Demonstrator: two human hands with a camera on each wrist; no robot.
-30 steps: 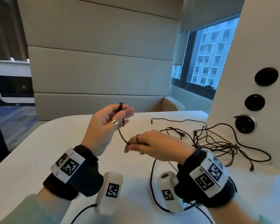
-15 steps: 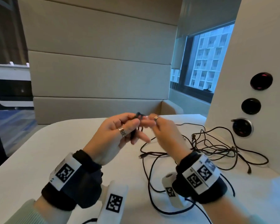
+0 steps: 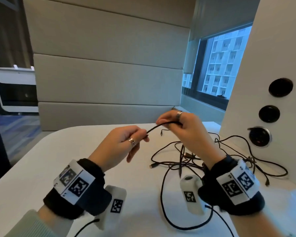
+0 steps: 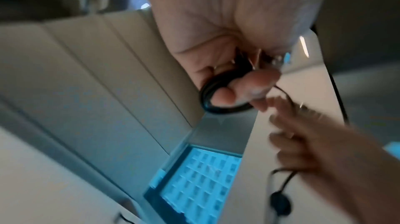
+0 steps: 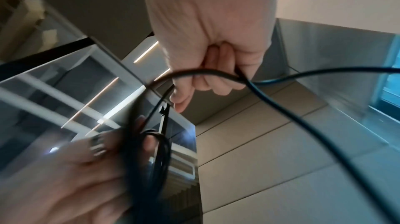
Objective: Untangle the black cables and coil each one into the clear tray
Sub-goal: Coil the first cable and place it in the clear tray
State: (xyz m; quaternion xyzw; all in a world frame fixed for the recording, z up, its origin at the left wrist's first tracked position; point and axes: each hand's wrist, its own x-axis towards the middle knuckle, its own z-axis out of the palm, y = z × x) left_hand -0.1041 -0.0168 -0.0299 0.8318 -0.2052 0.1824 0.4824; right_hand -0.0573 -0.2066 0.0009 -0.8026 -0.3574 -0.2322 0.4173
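Observation:
My left hand (image 3: 141, 136) is raised over the white table (image 3: 41, 168) and grips a small coil of black cable (image 4: 216, 97) wound round its fingers. From it a short stretch of the same cable (image 3: 161, 126) runs up and right to my right hand (image 3: 171, 121), whose curled fingers grip it (image 5: 218, 73). The cable drops from the right hand to a tangle of thin black cables (image 3: 229, 151) on the table's right side. In the right wrist view the coil (image 5: 158, 149) shows beside the ringed left hand. I cannot make out a clear tray.
A white panel with three round black sockets (image 3: 280, 87) stands close on the right, right behind the tangle. A padded bench back (image 3: 106, 82) runs along the table's far edge, a window (image 3: 220, 65) beyond. A black cable loop (image 3: 162, 202) lies under my right wrist.
Half a second ago both hands met at the coil. My right hand has since pulled up and to the right, drawing out a stretch of cable; the left hand stays put with the coil.

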